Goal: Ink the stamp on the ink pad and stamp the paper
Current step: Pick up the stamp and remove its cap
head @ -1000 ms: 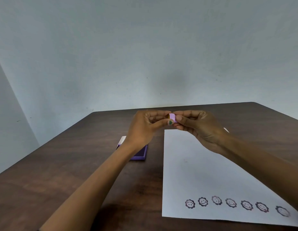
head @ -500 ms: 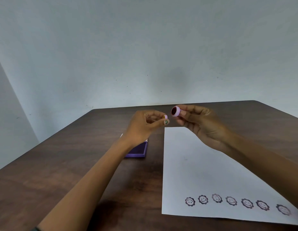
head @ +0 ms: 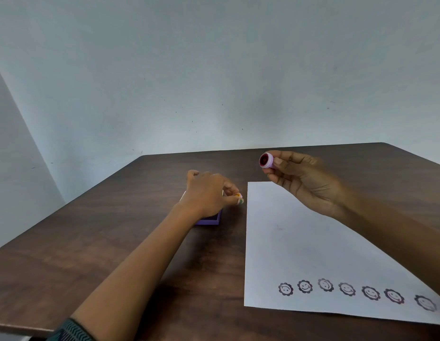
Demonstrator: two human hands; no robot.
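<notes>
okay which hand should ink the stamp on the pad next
Right. The right hand already pinches the small round pink stamp; the left hand holds a small cap over the purple ink pad.

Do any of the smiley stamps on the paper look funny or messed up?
Yes. The last smiley, at the row's right end on the paper, is faint and smudgy beside the darker ones. The third smiley sits a bit higher and looks turned sideways.

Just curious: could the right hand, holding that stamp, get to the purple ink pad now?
Probably not cleanly: the left hand hovers over the ink pad, covering most of it from the right hand and stamp.
</notes>
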